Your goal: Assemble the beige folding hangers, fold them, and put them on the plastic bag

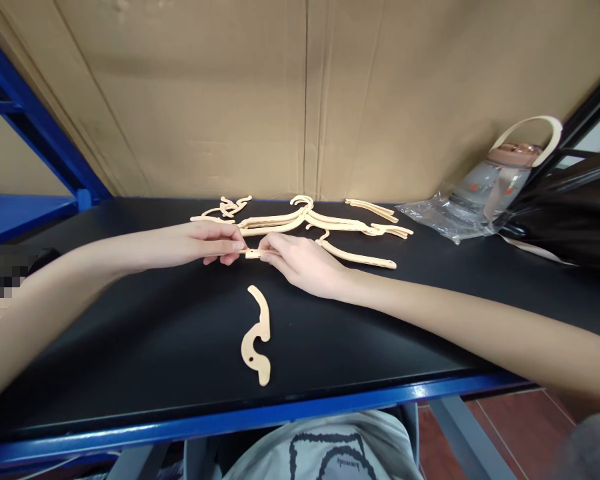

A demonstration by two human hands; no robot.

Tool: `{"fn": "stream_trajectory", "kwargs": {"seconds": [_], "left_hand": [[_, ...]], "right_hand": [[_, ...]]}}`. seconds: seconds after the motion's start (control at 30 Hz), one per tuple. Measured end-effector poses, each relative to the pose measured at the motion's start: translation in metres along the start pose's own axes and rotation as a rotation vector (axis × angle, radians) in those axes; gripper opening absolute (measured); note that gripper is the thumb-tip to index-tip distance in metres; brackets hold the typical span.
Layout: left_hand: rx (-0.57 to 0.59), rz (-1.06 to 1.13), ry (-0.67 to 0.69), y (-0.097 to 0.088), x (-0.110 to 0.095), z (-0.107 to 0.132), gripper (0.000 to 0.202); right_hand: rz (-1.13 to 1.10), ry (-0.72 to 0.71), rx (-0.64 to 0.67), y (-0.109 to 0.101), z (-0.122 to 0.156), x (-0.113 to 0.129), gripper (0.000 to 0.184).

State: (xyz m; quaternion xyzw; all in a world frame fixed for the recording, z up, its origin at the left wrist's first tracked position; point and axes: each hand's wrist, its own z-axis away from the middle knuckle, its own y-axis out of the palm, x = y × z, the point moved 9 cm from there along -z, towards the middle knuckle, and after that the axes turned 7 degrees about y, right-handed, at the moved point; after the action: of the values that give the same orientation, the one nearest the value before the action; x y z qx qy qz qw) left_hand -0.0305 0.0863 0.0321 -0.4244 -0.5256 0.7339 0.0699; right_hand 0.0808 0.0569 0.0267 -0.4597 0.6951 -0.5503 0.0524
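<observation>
My left hand (207, 243) and my right hand (300, 263) meet over the black tabletop (145, 333). Between their fingertips they pinch a small cream plastic hanger piece (253, 253). A long cream hanger arm (360, 257) runs right from beside my right hand. Just behind the hands lies a pile of cream hanger parts (305, 220) with a hook on top. Closer to me, a curved cream hook piece (258, 333) lies flat on the table by itself.
More loose cream pieces (229, 207) and thin strips (373, 209) lie at the back. A clear plastic bag with a water jug (500, 177) and a black bag (575, 213) sit at right. Cardboard (300, 93) backs the table; a blue frame (30, 133) stands left.
</observation>
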Motion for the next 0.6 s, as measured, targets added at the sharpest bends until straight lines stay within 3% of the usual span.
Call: {"fn": "stream_trajectory", "kwargs": {"seconds": [0.6], "left_hand": [[-0.127, -0.245, 0.009, 0.011, -0.002, -0.012, 0.046]], "right_hand": [[0.011, 0.061, 0.026, 0.001, -0.002, -0.005, 0.014]]}}
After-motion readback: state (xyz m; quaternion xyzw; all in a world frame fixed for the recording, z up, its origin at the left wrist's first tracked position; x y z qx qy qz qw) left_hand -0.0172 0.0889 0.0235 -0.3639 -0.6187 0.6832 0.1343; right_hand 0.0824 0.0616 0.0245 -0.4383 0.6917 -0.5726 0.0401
